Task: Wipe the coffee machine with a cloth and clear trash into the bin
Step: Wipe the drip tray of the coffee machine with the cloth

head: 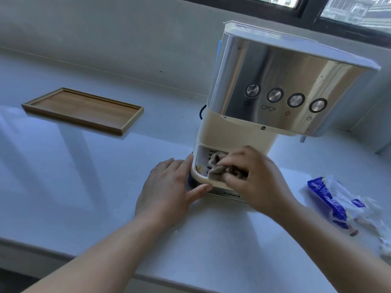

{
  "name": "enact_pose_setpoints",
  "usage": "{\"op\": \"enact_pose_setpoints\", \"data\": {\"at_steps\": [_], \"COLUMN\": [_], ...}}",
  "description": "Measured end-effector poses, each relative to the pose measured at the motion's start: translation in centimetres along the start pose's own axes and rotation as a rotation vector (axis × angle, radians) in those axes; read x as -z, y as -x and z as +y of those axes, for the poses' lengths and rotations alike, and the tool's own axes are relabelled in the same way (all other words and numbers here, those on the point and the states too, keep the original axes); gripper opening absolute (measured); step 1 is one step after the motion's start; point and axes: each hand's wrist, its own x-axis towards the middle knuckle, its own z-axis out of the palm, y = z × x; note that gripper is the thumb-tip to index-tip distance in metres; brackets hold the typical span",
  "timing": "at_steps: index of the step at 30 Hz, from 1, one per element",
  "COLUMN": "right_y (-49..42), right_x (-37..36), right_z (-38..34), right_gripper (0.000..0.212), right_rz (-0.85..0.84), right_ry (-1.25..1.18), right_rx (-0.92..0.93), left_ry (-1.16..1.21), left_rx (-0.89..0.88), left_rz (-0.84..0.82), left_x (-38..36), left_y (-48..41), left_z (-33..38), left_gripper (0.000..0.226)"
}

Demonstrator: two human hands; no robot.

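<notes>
Head view. Coffee machine (pixel 273 98), cream body, steel front, four round buttons, stands on white bench (pixel 84 187) near window. Right hand (pixel 251 176) grasps bunched brown cloth (pixel 220 168), pressing it onto drip tray (pixel 203 161) at machine base. Left hand (pixel 169 187) released, fingers straight, resting flat against left front corner of base, thumb under tray rim. Crumpled blue-white wrapper (pixel 340 204) lies on bench right of machine, apart from it. Wooden tray (pixel 84 111) well apart, left. Bin not seen.
</notes>
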Motion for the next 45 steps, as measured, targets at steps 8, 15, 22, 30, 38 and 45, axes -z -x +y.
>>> {"op": "enact_pose_setpoints", "data": {"at_steps": [8, 15, 22, 30, 38, 45], "right_y": [-2.1, -0.4, 2.3, 6.7, 6.8, 6.8], "right_x": [-1.4, -1.5, 1.0, -0.9, -1.4, -1.3], "right_z": [-0.8, 0.3, 2.2, 4.1, 4.3, 4.3], "right_gripper": [0.021, 0.027, 0.055, 0.076, 0.077, 0.078], "right_rz": [-0.099, 0.032, -0.018, 0.028, 0.023, 0.049], "right_ry": [0.162, 0.061, -0.226, -0.210, -0.059, -0.075], "right_rx": [0.047, -0.139, -0.169, -0.325, -0.305, -0.297], "left_ry": [0.007, 0.011, 0.382, -0.156, -0.005, 0.015], "left_rx": [-0.004, 0.005, 0.073, -0.360, -0.346, -0.227], "left_rz": [-0.007, -0.004, 0.013, -0.126, -0.069, -0.012], "left_x": [0.2, 0.1, 2.1, 0.7, 2.1, 1.4], "left_y": [0.1, 0.0, 0.4, -4.4, -4.5, -5.1], "left_z": [0.0, -0.4, 0.2, 10.9, 5.0, 6.2], "left_gripper": [0.086, 0.086, 0.092, 0.064, 0.008, 0.011]}}
